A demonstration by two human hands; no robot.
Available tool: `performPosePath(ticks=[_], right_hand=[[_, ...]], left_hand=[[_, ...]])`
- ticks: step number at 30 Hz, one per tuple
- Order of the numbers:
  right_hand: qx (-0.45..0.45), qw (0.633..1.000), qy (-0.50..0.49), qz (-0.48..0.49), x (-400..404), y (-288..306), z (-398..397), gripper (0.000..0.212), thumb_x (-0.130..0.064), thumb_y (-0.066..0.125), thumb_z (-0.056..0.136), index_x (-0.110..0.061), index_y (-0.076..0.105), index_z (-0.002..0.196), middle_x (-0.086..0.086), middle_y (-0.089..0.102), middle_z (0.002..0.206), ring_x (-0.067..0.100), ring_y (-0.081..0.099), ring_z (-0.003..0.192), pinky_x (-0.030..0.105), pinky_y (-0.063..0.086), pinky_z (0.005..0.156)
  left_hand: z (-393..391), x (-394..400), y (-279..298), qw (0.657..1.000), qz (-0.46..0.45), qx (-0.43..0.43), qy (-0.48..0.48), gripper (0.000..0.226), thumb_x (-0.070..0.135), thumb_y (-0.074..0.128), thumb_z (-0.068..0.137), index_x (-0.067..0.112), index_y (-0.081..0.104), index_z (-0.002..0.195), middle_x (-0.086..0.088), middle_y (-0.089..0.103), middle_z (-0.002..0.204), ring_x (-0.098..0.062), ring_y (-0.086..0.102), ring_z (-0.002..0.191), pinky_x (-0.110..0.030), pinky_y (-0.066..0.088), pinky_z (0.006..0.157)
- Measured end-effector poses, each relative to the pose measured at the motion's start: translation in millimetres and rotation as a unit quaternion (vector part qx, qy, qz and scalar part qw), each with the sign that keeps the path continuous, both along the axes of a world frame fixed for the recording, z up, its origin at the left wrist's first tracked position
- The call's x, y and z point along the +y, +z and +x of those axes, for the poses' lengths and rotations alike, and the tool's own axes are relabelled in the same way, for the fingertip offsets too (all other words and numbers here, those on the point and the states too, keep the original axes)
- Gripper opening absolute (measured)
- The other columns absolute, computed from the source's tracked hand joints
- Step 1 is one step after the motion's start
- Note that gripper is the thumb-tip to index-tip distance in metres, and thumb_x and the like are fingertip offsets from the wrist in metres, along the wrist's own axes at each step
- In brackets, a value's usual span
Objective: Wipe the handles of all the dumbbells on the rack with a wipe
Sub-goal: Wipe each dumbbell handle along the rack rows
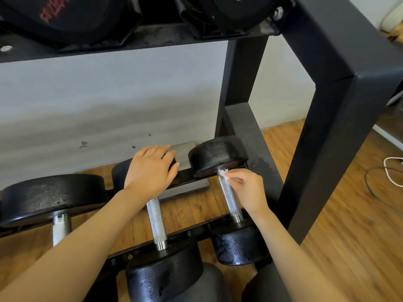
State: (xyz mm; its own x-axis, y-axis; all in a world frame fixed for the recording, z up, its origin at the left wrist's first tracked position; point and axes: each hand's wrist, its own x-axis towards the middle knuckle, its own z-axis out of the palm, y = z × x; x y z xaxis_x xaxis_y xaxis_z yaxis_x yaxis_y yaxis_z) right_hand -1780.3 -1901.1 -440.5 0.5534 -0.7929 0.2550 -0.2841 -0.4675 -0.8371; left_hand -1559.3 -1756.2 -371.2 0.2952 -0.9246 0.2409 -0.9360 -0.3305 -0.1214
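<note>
Down low, the view takes in the bottom tier of a black dumbbell rack.
Right hand: the right hand pinches a small white wipe between thumb and fingertips, the other fingers curled, and holds it against the far end of a knurled chrome handle, just below the far head.
Right dumbbell: the right dumbbell lies across the two rails, its far black head up against the rack's end post and its near head resting on the front rail.
Left hand: the left hand lies flat, fingers straight and together, on top of the far head of the middle dumbbell; it grips nothing.
Middle dumbbell: its chrome handle runs from under the left wrist down to a scuffed black near head at the bottom edge of the view.
Left dumbbell: a larger dumbbell sits at the left, its wide far head in full view and its handle partly hidden by the left forearm.
Hands apart: the two hands rest on neighbouring dumbbells and do not touch.
Upper shelf: a shelf above carries large black weights, one with red lettering too cropped to read.
Surroundings: a pale wall stands behind the rack, a wooden floor lies beneath, and a white cable with a dark one loops on the floor at right.
</note>
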Motion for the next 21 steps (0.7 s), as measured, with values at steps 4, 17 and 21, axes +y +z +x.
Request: performPosePath(ticks=[4,17,21], right_hand=[[0.034,0.997,0.048,-0.04,0,-6,-9,0.012,0.001,0.074,0.078,-0.008,0.076,0.086,0.002,0.067,0.098,0.013,0.067,0.09,0.027,0.056,0.081],[0.085,0.988,0.092,-0.092,-10,-6,-14,0.02,-0.005,0.075,0.08,-0.012,0.076,0.099,0.003,0.068,0.103,0.014,0.066,0.093,0.031,0.056,0.083],[0.107,0.98,0.111,-0.126,-12,-1,-17,0.017,-0.008,0.072,0.083,-0.011,0.075,0.1,-0.001,0.06,0.103,0.011,0.061,0.09,0.026,0.054,0.081]], left_hand=[[-1,1,2,1.0,0.004,-0.002,-0.001,0.039,0.039,0.049,0.097,0.014,0.066,0.123,-0.007,0.066,0.126,-0.027,0.061,0.118,-0.042,0.044,0.101],[-4,1,6,1.0,0.023,0.014,0.01,0.043,0.04,0.045,0.099,0.014,0.063,0.128,-0.006,0.065,0.128,-0.027,0.059,0.12,-0.042,0.043,0.102],[-5,0,7,0.999,0.029,0.019,0.018,0.045,0.041,0.041,0.1,0.014,0.06,0.131,-0.006,0.064,0.129,-0.026,0.058,0.122,-0.041,0.042,0.103]])
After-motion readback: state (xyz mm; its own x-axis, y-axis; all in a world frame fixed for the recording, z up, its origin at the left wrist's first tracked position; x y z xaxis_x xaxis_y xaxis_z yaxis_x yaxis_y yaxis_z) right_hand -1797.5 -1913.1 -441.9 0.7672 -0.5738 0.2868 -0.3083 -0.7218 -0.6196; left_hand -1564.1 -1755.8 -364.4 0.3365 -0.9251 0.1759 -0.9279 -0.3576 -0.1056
